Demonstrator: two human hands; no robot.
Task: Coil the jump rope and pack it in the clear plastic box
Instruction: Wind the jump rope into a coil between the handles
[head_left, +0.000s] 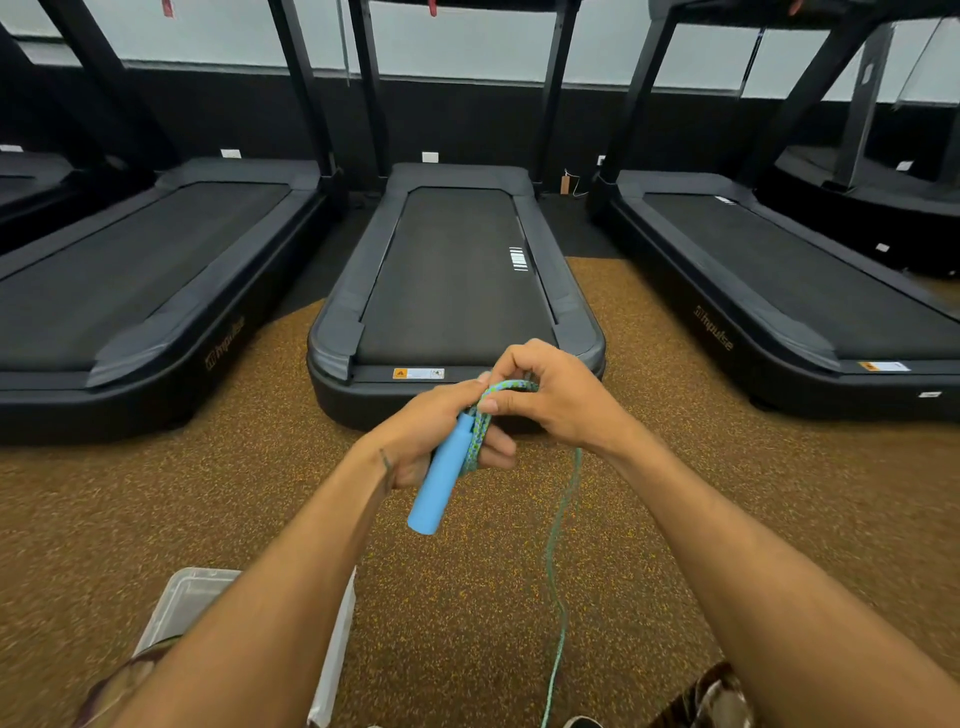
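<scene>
My left hand (431, 431) grips the blue handle (439, 480) of the jump rope together with a few loops of the green-and-blue cord (480, 421). The handle points down and towards me. My right hand (553, 395) pinches the cord's loop just above the left hand. The loose rest of the cord (558, 571) hangs from my right hand down to the floor at the frame's bottom edge. The clear plastic box (192, 597) stands open on the floor at the lower left, partly hidden by my left forearm. A second handle is not visible.
Three black treadmills stand side by side ahead; the middle treadmill (457, 291) ends just beyond my hands. The floor (156, 509) is speckled brown rubber. A shoe tip (582, 721) and patterned clothing show at the bottom right.
</scene>
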